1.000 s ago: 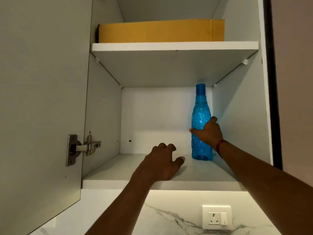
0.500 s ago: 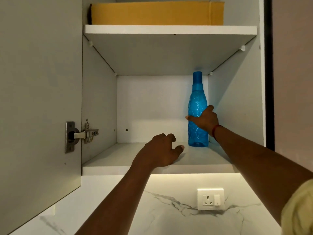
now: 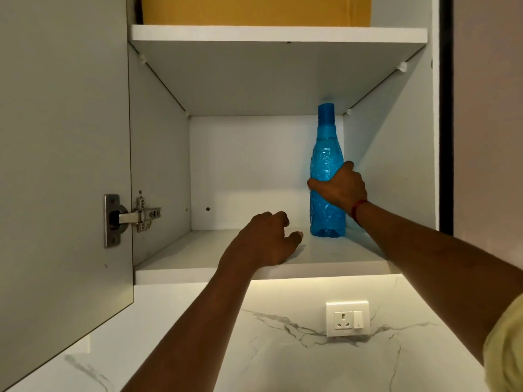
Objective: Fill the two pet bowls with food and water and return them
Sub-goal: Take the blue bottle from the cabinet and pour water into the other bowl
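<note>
A tall blue plastic bottle [image 3: 326, 154] with a blue cap stands upright at the back right of the lower shelf [image 3: 203, 250] in an open wall cabinet. My right hand [image 3: 341, 189] is wrapped around the bottle's middle. My left hand [image 3: 264, 243] rests on the shelf's front part, left of the bottle, fingers curled and holding nothing. No pet bowls are in view.
The cabinet door [image 3: 62, 165] hangs open at the left, with a metal hinge [image 3: 133, 217]. A yellow box [image 3: 254, 9] lies on the upper shelf [image 3: 277, 33]. Below the cabinet, a marble wall carries a socket and switch plate [image 3: 347, 318].
The view has tilted slightly downward, so the cabinet sits higher in frame. Both hands keep the same places, the right one on the bottle and the left on the shelf.
</note>
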